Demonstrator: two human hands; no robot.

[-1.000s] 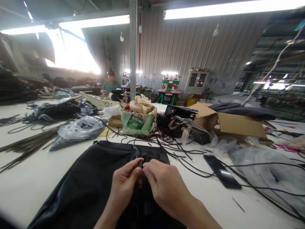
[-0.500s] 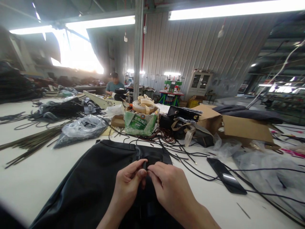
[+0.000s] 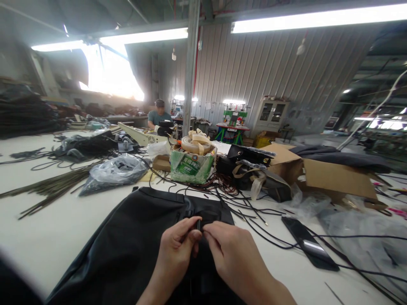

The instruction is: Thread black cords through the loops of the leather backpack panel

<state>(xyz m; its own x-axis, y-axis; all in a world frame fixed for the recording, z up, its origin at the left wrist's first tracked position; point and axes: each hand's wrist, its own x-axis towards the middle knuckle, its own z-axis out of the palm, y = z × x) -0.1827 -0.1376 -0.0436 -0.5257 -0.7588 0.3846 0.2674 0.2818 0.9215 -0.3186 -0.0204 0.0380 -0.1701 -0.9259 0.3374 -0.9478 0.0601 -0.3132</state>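
Observation:
A black leather-like bag lies on the white table in front of me. Over its upper right part, my left hand pinches a small dark strip-like piece between thumb and forefinger. Right beside it, my right hand is closed, with its thumb and fingertips pressed together close to the same piece. Whatever those right fingertips hold is too small and hidden to name. Near the hands, the bag's top shows a dark strap or buckle part.
Behind the bag stands a green box holding rolled tan strip. Black cords and a phone lie to the right, near a cardboard box. Plastic bags are at left. A person sits across the table.
The whole view has shifted slightly, so everything appears a little further right and lower. Both hands keep nearly the same pose around the small dark piece.

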